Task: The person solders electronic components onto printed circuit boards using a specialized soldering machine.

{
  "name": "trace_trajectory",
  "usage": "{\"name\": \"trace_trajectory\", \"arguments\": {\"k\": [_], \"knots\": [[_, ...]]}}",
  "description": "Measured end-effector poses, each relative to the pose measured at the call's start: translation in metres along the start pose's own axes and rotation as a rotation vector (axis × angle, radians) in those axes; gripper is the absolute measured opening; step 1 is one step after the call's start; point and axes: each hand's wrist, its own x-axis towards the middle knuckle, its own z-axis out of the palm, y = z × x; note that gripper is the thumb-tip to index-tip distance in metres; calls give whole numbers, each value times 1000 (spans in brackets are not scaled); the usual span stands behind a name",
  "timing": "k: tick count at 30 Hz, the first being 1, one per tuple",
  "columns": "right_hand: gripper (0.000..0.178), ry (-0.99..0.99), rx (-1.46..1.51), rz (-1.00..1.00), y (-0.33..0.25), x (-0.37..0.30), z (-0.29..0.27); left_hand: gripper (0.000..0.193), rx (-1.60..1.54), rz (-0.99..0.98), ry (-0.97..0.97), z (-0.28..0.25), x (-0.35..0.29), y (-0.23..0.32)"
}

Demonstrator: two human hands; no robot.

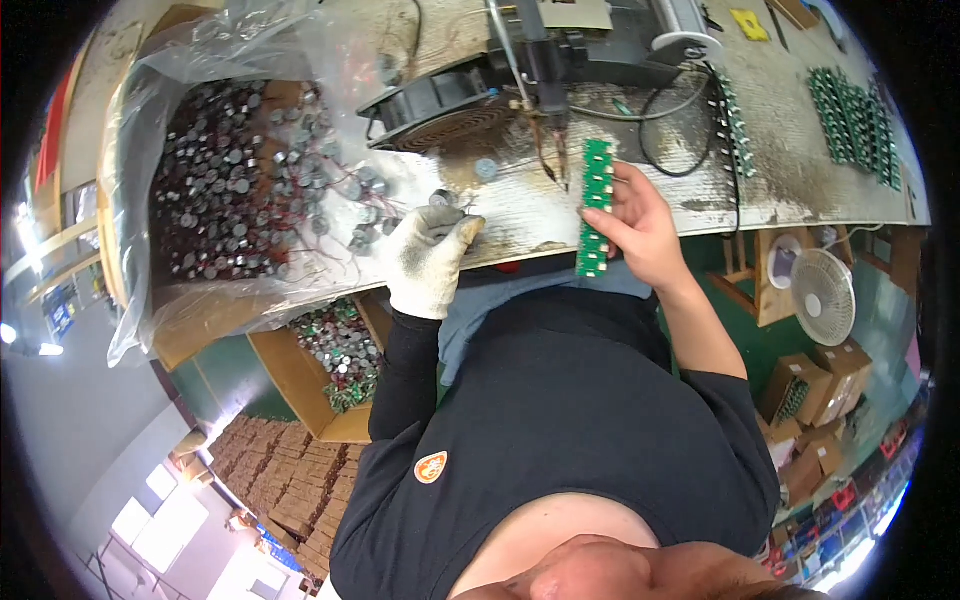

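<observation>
My left hand, in a white glove, is closed in a pinch near the table's front edge. A small round silver motor with thin wires shows at its fingertips and looks gripped there, though the fingers partly hide it. My bare right hand grips a long green circuit board strip, thumb on its face and fingers behind. The strip stands nearly lengthwise to me, its lower end past the table edge. Just left of the strip, a soldering iron mounted on a stand points its tip downward.
Heaps of small wired motors fill a plastic-lined box on the left. A black fan stands behind my left hand. A solder spool sits at the back; more board strips lie right. Below left is a carton of finished-looking parts.
</observation>
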Motion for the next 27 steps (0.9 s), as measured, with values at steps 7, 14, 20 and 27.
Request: {"name": "trace_trajectory", "arguments": {"k": [7,14,20,27], "knots": [[48,-15,29,-11,2,-3,0,22,-111,50,-38,28,-3,4],[52,-19,-21,4,3,-9,0,19,14,33,-149,41,1,4],[54,-26,18,20,4,-12,4,23,-258,-205,-178,55,1,5],[54,-69,22,36,2,-16,5,18,-80,-91,-219,61,-1,10]]}}
